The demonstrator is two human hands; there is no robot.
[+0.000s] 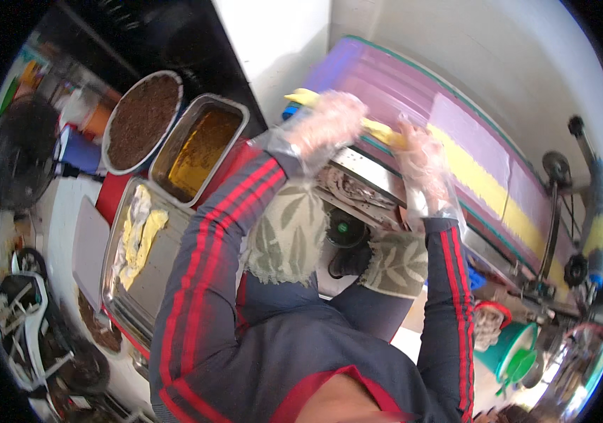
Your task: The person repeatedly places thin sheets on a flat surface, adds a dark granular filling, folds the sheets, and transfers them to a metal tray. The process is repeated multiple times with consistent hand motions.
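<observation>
Both my hands wear clear plastic gloves and are over the near edge of a long work surface. My left hand [329, 123] has its fingers curled around a soft yellow strip that looks like dough [380, 132], and a yellow end pokes out on its far left side. My right hand [422, 166] pinches the same strip at its other end. Beyond the hands lies a wide purple sheet [386, 84] with a yellow band [467, 162] along its right part. Motion blurs the fingers a little.
At left stand a bowl of brown crumbly filling [143, 120], a metal pan of yellow oily liquid [206, 151] and a metal tray [164, 247] holding yellow scraps [140, 233]. A striped roll [601, 218] and metal rods are far right. A green bucket [513, 349] stands below them.
</observation>
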